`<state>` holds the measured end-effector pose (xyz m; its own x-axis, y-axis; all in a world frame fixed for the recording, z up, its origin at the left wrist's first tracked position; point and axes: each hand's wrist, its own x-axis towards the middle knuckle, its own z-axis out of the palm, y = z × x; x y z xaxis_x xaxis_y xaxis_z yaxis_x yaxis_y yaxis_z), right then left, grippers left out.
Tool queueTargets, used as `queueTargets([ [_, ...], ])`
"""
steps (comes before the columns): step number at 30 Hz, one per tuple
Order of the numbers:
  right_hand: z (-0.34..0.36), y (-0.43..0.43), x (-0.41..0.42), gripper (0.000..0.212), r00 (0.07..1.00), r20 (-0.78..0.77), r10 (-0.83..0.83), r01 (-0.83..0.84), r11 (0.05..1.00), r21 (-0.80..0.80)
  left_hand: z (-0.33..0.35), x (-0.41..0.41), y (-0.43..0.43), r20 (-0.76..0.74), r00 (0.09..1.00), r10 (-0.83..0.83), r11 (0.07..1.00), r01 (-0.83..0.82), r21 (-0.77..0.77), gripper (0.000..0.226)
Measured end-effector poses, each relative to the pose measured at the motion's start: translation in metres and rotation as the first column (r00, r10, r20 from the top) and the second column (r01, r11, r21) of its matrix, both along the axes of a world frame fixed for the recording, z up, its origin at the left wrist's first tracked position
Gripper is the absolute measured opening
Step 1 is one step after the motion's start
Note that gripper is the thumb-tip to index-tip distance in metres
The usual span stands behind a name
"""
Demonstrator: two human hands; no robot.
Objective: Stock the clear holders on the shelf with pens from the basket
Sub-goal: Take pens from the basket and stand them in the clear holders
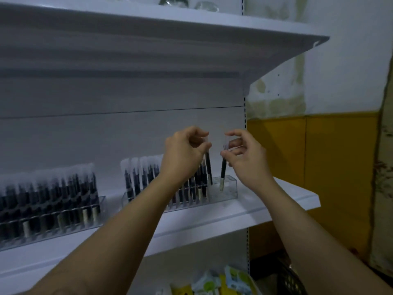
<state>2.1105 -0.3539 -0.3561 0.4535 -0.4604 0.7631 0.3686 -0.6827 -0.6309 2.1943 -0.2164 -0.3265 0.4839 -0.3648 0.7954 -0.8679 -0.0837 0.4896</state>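
I am mid-stocking. My left hand [184, 155] pinches a pen [208, 168] and my right hand [245, 155] pinches a second pen [222, 172], both at the right end of the right clear holder [230, 191]. Next, I judge, each needs lowering straight into a free slot.

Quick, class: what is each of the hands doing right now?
Left hand: pinches a dark pen.
Right hand: pinches a second pen.

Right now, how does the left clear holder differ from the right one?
The left holder is packed with pens along its visible length; the right holder has empty slots at its right end. The left hand and right hand each pinch a pen at the right holder; neither touches the left holder. Both are clear, on the same shelf.
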Motion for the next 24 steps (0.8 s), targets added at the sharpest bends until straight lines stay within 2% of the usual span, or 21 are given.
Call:
queueTargets([
  [8,0.003,-0.034,0.05,0.035,0.999,0.024,-0.022,0.021,0.999,0.029,0.016,0.035,-0.044,0.142,0.988,0.062,0.998,-0.066,0.025,0.014],
  [14,0.004,-0.051,0.078,0.036,0.999,0.043,-0.023,0.021,0.999,0.034,0.011,0.055,-0.064,0.14,0.986,0.095,0.985,-0.113,0.133,0.015],
  [21,-0.006,-0.059,0.087,0.038,1.0,-0.004,0.005,-0.005,1.0,0.019,0.008,0.062,-0.062,0.124,0.983,0.133,0.979,-0.15,0.139,0.014],
  [24,-0.014,-0.06,0.087,0.037,0.996,-0.083,0.028,-0.03,0.999,-0.026,-0.001,0.061,-0.063,0.131,0.978,0.164,0.955,-0.191,0.228,0.014],
])
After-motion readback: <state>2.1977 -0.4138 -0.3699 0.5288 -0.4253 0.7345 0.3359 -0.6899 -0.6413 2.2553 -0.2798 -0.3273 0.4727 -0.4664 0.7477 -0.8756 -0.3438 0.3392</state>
